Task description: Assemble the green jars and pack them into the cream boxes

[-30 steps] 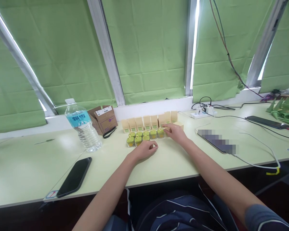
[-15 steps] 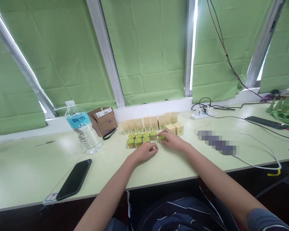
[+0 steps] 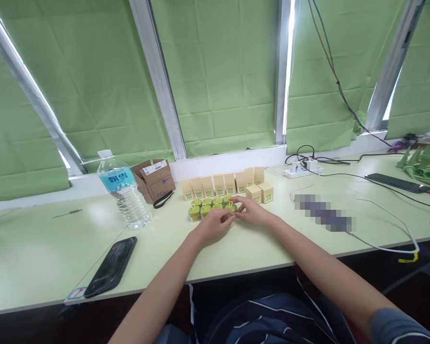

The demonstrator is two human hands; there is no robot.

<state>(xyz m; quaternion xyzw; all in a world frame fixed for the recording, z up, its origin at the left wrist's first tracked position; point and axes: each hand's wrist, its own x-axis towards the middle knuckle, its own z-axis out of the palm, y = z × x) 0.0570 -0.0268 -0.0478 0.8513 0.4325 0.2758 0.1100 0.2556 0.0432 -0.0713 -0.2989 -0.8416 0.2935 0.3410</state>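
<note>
Several small clear jars with green lids [image 3: 205, 206] stand in two short rows at the middle of the pale table [image 3: 39, 258]. Behind them runs a line of several small tan boxes [image 3: 222, 183], with two more tan boxes [image 3: 260, 192] standing just in front at the right end. My right hand [image 3: 251, 211] pinches one green-lidded jar [image 3: 231, 207] at the right end of the near row. My left hand [image 3: 214, 224] lies curled against the same jar from the left, its fingertips touching the right hand's.
A water bottle [image 3: 123, 190] and an open brown carton [image 3: 154, 177] stand left of the boxes. A black phone [image 3: 111, 266] lies near the front edge. At right are a power strip [image 3: 302, 168], cables, another phone [image 3: 397, 182] and green plastic parts [image 3: 423, 165]. Green blinds cover the windows.
My right hand came back from the tan boxes with a green-lidded jar and slid left to the near row. My left hand moved up to meet it.
</note>
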